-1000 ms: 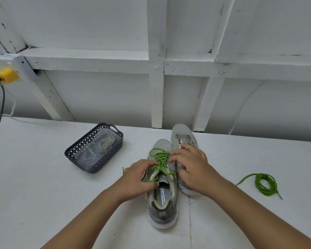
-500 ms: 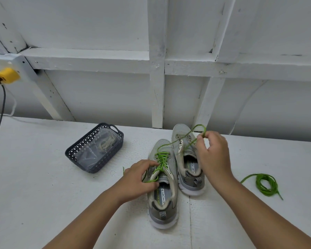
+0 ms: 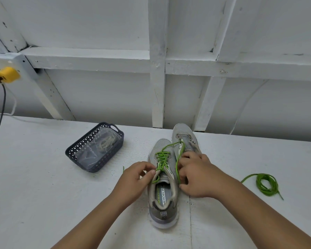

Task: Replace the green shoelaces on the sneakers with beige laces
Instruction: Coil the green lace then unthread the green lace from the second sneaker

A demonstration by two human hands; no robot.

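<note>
my left hand [image 3: 136,178] pinches the near end of the bright green lace still threaded in the grey mesh sneaker [image 3: 162,187] closest to me, thumb and forefinger closed on the cord at the collar's left edge. my right hand [image 3: 196,174] is curled over the gap between the two shoes, fingers closed on a loose run of that same threaded green lace [image 3: 162,159]; the run loops up across the toe of the second grey sneaker [image 3: 185,139] and back down to my fingers. the second sneaker looks already unlaced, eyelets bare, heel hidden under my right hand.

a removed green lace coiled loosely [image 3: 264,183] lies on the white table [image 3: 43,186], well apart to my right. the beige laces in clear wrap [image 3: 102,143] sit in the dark perforated plastic basket [image 3: 94,147], left of the shoes, untouched.

state as i judge it: one shoe stripped, this one roughly half loosened, no beige in yet.

risks:
- pulling the long run sideways drags the cord across the other shoe's toe, could snag an eyelet or shove that shoe off line.
- both hands on one lace: if i pull both ends at once the crossings tighten instead of freeing.
- near sneaker isn't pinned by anything but my pinch, so a hard tug may slide or tip it.
- slack loop can knot on itself while feeding back through the eyelets.
</note>
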